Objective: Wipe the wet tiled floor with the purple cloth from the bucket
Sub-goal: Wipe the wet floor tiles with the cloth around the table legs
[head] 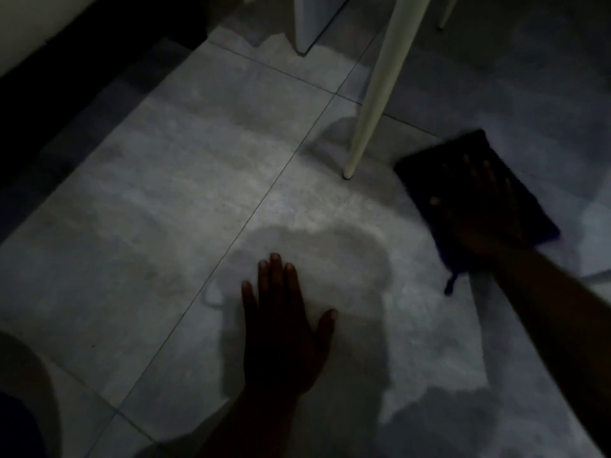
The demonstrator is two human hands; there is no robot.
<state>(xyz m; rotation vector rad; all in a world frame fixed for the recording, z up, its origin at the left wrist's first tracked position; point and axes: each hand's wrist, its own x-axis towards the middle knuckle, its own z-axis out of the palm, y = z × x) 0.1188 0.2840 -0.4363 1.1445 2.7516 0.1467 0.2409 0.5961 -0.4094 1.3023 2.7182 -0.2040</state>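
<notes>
The scene is dim. The purple cloth (426, 166) lies flat on the grey tiled floor (172, 200) at the right, looking almost black, with a small loop hanging from its near corner. My right hand (479, 200) presses flat on top of the cloth, fingers spread. My left hand (281, 328) rests flat on the bare tiles in the lower middle, fingers apart, holding nothing. A wet patch with a darker outline shows on the tile just beyond my left hand. No bucket is in view.
A slanted white furniture leg (370, 107) touches the floor just left of the cloth. A second white leg (446, 14) and a white cabinet corner (307, 31) stand at the top. A dark skirting runs along the left wall. My knee (23, 401) is at the bottom left.
</notes>
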